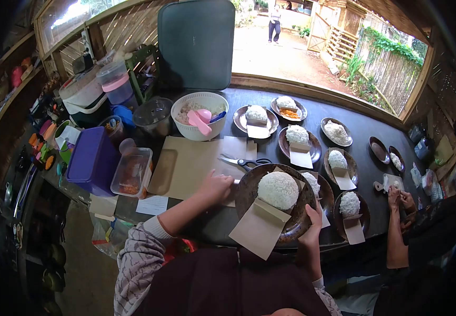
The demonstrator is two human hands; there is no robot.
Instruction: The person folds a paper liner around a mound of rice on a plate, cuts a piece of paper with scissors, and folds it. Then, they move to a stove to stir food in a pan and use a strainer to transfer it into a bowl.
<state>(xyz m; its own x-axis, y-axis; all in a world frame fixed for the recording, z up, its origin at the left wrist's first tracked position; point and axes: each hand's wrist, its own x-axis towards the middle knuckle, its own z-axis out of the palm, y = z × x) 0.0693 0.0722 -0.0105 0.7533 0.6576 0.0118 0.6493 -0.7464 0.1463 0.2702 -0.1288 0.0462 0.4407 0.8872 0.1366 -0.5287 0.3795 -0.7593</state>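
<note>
My right hand (311, 224) grips the right rim of a dark brown plate (247, 179) and holds it up in front of me. On that plate sits a mound of white rice (278, 190) with a folded piece of brown paper (258, 227) hanging over the near rim. Just left of the plate, my left hand (218, 188) is closed. A small pale end shows between it and the rim; what it belongs to is hidden. Black-handled scissors (244, 161) lie on brown paper sheets (191, 158) beyond my left hand.
Several plates of rice (297, 135) with paper flaps stand at right. A white basket (183, 126) with a pink scoop (200, 120), a purple container (92, 156) and a clear tub (133, 171) are left. Another person's hands (399, 199) work over a board (394, 181).
</note>
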